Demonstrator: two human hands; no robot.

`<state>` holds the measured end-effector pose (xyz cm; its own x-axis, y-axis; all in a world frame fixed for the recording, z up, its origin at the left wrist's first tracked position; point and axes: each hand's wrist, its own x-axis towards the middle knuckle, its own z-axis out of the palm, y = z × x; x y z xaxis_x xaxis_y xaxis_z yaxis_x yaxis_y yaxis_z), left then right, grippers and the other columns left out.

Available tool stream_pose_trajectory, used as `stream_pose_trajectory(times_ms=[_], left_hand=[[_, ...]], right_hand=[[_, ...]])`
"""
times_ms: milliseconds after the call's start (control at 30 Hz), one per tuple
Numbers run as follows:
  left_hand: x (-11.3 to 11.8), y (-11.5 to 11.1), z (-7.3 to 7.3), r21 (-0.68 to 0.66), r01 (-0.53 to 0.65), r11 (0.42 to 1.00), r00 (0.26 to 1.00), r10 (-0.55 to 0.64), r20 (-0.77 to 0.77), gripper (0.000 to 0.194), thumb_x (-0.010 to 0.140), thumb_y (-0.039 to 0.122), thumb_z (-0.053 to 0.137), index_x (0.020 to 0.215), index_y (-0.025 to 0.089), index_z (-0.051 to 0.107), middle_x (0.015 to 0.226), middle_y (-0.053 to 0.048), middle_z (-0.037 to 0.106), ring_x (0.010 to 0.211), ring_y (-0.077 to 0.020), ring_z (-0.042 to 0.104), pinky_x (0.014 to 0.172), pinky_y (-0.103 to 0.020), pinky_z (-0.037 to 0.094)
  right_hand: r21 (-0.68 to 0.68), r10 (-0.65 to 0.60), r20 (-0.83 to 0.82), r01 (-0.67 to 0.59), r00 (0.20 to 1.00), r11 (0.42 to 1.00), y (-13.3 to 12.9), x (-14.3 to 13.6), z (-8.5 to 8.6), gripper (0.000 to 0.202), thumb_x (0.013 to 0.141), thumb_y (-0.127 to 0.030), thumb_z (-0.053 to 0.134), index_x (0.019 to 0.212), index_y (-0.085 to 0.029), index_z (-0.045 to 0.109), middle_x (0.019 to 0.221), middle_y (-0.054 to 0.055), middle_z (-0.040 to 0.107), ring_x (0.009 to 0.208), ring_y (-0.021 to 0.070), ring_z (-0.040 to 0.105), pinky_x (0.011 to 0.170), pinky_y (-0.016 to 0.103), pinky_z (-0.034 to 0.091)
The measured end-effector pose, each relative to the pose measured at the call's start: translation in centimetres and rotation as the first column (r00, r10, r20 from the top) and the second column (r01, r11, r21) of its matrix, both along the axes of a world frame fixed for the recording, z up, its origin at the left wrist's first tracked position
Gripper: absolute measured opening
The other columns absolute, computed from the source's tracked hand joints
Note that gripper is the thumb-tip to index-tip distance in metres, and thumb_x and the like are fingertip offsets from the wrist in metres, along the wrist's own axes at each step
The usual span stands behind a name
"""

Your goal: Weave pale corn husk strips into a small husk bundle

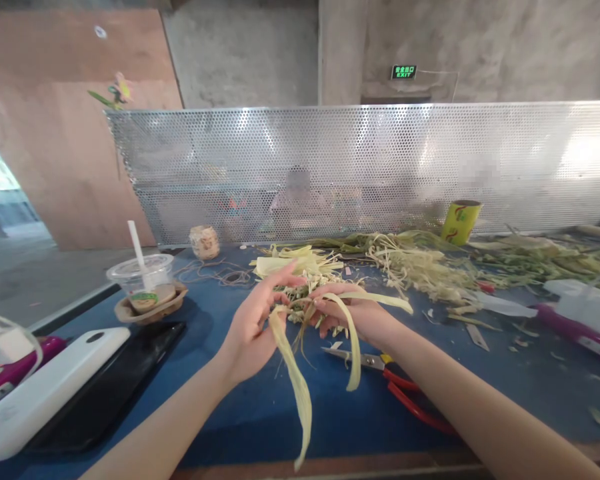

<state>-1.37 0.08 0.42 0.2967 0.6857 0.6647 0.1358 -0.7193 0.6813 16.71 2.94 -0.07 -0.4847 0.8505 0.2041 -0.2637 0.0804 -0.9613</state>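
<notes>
My left hand (254,327) and my right hand (357,313) are close together above the blue table (250,427). Pale husk strips (296,393) run from between the fingers; one hangs past the left hand toward the table edge, and others curve over the right hand. The fingers of both hands are bent around the strips and thin stems. Behind the hands lies a pile of pale yellow husks (305,260). Scissors with red handles (405,393) lie partly under my right forearm, blades toward the left.
On the left are a plastic cup (143,277) with a straw, a white case (55,387), a black tray (105,393) and a twine roll (205,242). Husk heaps (420,267), a yellow can (461,222) and a purple power strip (575,331) are right. A perforated panel (330,153) stands behind.
</notes>
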Motion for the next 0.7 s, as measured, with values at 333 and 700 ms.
stream_pose_trajectory(times_ms=[333, 700], left_hand=[[-0.5, 0.3, 0.8, -0.313, 0.134, 0.940, 0.941, -0.022, 0.338, 0.020, 0.071, 0.008, 0.050, 0.085, 0.021, 0.045, 0.053, 0.004, 0.057, 0.053, -0.0135, 0.053, 0.050, -0.024, 0.040], [1.4, 0.2, 0.1, -0.576, 0.036, 0.817, 0.988, 0.058, 0.144, 0.052, 0.064, 0.015, 0.071, 0.089, 0.025, 0.027, 0.083, -0.003, 0.069, 0.065, -0.0188, 0.065, 0.054, -0.030, 0.050]], right_hand=[[0.094, -0.011, 0.072, 0.005, 0.997, 0.996, 0.6, 0.7, -0.3, 0.024, 0.072, -0.041, 0.065, 0.070, -0.017, 0.064, 0.063, 0.000, 0.060, 0.052, 0.0108, 0.055, 0.050, 0.024, 0.046], [0.210, -0.122, 0.054, 0.108, 0.991, 0.972, 0.1, 0.8, 0.3, 0.034, 0.071, -0.036, 0.066, 0.100, -0.020, 0.057, 0.070, 0.000, 0.064, 0.050, 0.0112, 0.058, 0.045, 0.023, 0.048]])
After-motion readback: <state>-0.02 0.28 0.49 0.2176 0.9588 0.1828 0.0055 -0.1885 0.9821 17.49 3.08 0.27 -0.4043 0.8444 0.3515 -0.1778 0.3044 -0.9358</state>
